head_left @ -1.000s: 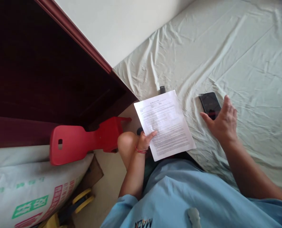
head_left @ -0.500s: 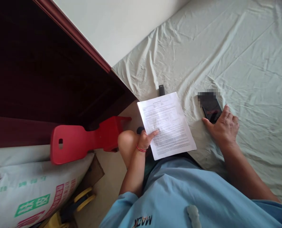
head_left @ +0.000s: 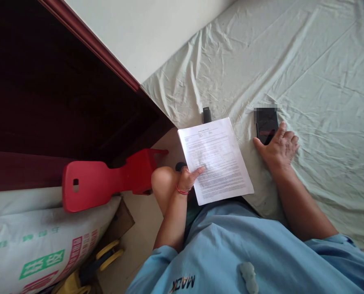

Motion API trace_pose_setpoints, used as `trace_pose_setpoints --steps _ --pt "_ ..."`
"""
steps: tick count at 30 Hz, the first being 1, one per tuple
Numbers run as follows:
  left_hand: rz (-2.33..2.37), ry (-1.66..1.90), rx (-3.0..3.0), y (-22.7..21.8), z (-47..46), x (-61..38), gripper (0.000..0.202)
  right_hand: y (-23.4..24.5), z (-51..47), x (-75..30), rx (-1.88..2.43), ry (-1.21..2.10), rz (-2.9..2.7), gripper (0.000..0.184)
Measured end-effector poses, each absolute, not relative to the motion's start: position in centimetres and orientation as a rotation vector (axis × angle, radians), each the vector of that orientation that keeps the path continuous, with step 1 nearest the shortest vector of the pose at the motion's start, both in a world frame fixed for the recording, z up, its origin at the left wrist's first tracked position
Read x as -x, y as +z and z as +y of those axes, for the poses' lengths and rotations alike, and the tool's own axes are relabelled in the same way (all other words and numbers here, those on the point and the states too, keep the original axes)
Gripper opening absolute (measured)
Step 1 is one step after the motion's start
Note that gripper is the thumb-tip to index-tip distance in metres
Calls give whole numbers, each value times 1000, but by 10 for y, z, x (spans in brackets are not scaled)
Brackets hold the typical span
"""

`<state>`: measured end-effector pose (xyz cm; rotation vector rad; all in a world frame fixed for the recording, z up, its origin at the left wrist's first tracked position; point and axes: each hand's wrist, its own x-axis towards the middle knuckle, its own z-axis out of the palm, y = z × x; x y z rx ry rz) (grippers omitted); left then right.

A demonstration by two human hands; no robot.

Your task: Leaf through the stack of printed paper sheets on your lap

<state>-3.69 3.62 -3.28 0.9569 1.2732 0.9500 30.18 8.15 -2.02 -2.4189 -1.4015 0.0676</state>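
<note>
A stack of printed paper sheets is tilted over my lap. My left hand grips its left edge, thumb on top and the other fingers hidden underneath. On the bed to the right lies a black smartphone, its top end blurred by pixelation. My right hand has its thumb at the phone's lower left corner and its forefinger along the right edge, the other fingers resting spread on the sheet. Just beyond the papers' top edge is a small dark object, partly covered by them.
A pale wrinkled bedsheet spreads across the right side. On the left are a red plastic chair, a printed white sack, a yellow-and-dark object and dark red furniture. A white wall rises behind.
My right hand and the smartphone have shifted together up and slightly left on the bed, and the phone has turned more upright in view. My left hand and the papers have hardly moved.
</note>
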Motion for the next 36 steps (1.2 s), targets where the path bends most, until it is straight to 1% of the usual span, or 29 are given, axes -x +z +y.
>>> trace_pose_setpoints --steps 4,7,11,14,16,18,20,21,24,25,26,28,31,33,36 --pt "1249 960 -941 -31 37 36 56 -25 89 -312 2349 57 -1378 106" --pt "1229 965 -952 -31 37 35 54 -23 94 -324 2327 74 -1376 103" --pt "1200 969 -976 -35 37 37 48 -15 101 -337 2422 141 -1371 102" --pt "1198 967 -954 -37 38 38 48 -10 105 -343 2491 192 -1359 104" --pt "1192 964 -934 -38 39 38 49 -7 105 -343 2480 194 -1363 102" --pt "1197 958 -911 -39 39 37 49 -3 100 -337 2361 112 -1414 93" --pt "1219 945 -878 -40 40 35 50 2 93 -323 2119 4 -1526 75" --pt "1233 937 -855 -41 40 34 51 4 90 -314 1966 -20 -1607 62" --pt "1274 927 -785 -42 42 32 56 6 84 -281 1587 89 -1858 33" --pt "1285 927 -768 -43 42 31 57 5 83 -271 1500 151 -1935 26" --pt "1293 932 -754 -43 42 30 59 2 84 -263 1459 208 -1989 24" --pt "1290 940 -730 -43 41 28 61 -7 86 -253 1478 280 -2019 25" --pt "1246 967 -703 -44 38 27 60 -21 89 -252 1652 316 -1896 26" --pt "1216 989 -710 -44 37 26 58 -27 91 -255 1742 372 -1793 34" --pt "1185 1012 -766 -42 36 27 57 -27 94 -260 1753 514 -1699 48"
